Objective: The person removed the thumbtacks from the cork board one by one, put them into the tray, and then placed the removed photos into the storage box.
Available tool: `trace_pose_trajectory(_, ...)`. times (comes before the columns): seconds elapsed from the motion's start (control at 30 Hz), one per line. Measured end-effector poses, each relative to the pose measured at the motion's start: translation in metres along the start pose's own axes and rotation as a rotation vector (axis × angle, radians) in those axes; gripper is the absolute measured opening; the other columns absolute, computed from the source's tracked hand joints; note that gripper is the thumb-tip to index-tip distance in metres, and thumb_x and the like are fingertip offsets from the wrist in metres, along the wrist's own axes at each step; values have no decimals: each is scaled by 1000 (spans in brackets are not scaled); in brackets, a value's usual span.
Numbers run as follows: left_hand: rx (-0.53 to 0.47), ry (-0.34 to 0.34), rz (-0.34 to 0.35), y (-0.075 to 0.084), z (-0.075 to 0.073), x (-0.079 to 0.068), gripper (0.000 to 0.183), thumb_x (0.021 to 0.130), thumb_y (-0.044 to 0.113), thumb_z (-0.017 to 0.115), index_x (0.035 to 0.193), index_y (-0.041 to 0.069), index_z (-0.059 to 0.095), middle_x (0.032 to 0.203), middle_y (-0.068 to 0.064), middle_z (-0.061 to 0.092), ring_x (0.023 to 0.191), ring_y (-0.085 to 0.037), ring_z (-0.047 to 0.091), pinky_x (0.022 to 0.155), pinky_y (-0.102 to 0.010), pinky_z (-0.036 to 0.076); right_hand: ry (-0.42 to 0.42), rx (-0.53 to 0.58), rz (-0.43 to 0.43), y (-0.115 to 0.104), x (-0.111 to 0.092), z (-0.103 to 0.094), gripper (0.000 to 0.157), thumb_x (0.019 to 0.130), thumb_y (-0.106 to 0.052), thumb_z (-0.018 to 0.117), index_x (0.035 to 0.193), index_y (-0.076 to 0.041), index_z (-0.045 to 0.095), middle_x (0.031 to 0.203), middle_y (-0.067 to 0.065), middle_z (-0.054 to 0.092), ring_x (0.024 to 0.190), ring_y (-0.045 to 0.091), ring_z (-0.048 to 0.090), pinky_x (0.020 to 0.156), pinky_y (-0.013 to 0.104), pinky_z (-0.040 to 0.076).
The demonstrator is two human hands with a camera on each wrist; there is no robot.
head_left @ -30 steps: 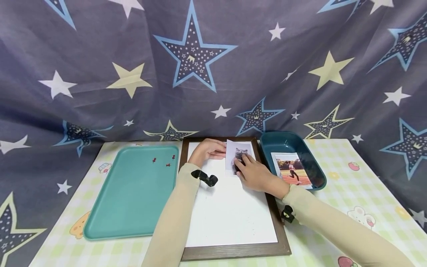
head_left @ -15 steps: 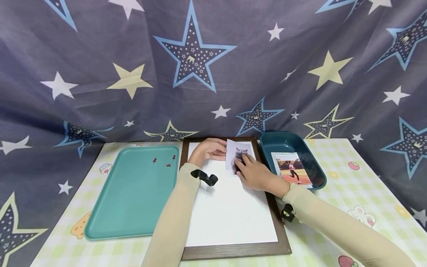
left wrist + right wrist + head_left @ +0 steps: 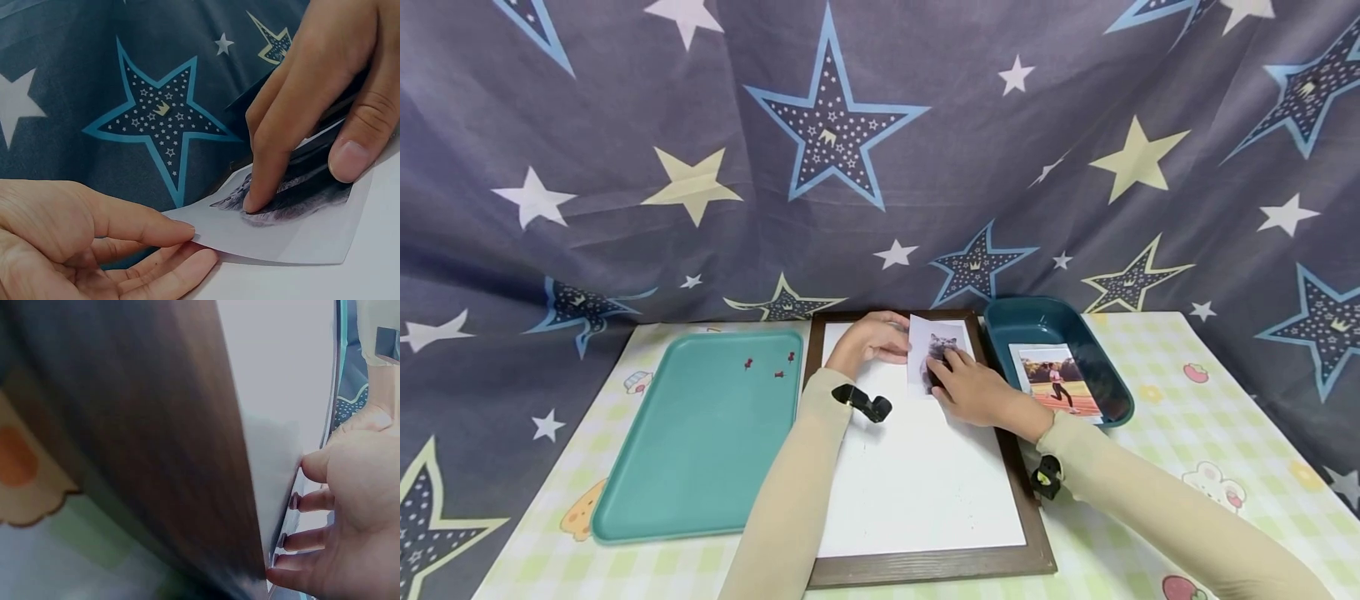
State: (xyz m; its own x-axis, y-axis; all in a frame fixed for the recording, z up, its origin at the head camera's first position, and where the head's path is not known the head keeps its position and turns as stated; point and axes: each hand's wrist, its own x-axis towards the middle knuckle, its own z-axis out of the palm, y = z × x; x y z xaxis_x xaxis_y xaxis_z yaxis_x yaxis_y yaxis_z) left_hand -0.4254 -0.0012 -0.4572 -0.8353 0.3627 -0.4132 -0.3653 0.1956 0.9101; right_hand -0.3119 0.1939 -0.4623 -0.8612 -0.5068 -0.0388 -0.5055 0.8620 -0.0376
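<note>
A photo of a grey cat (image 3: 918, 371) lies on the upper right of a white board (image 3: 925, 483) with a brown wooden frame. My left hand (image 3: 872, 340) pinches the photo's left edge, which bends up off the board; in the left wrist view the edge of the cat photo (image 3: 281, 247) sits between its digits. From the right, my right hand (image 3: 973, 390) presses on the photo with its fingers extended, covering part of the cat. In the right wrist view the right hand (image 3: 362, 506) shows its palm side, fingertips against the white surface.
Left of the board stands a teal tray (image 3: 700, 450) holding a few red pushpins (image 3: 779, 374). On the right, a dark blue-green bin (image 3: 1105, 379) contains a photo of a runner (image 3: 1060, 387). A star-patterned curtain (image 3: 880, 167) hangs behind the table.
</note>
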Motion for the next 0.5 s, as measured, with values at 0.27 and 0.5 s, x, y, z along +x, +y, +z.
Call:
trace_pose_trajectory(0.27, 6, 10, -7, 1, 2, 0, 56, 86, -18, 64, 138, 2, 52, 90, -12, 60, 79, -20, 64, 97, -46, 59, -50, 60, 27, 1, 4, -11, 53, 105, -31, 57, 151, -5, 47, 147, 27, 47, 135, 42, 50, 105, 55, 51)
trace_pose_trajectory(0.5, 17, 17, -4, 1, 4, -1, 57, 85, -18, 63, 137, 1, 50, 88, -12, 60, 79, -21, 64, 92, -43, 62, -90, 122, 36, 3, 8, -23, 55, 103, -32, 61, 150, -6, 49, 151, 26, 46, 136, 42, 50, 106, 55, 51)
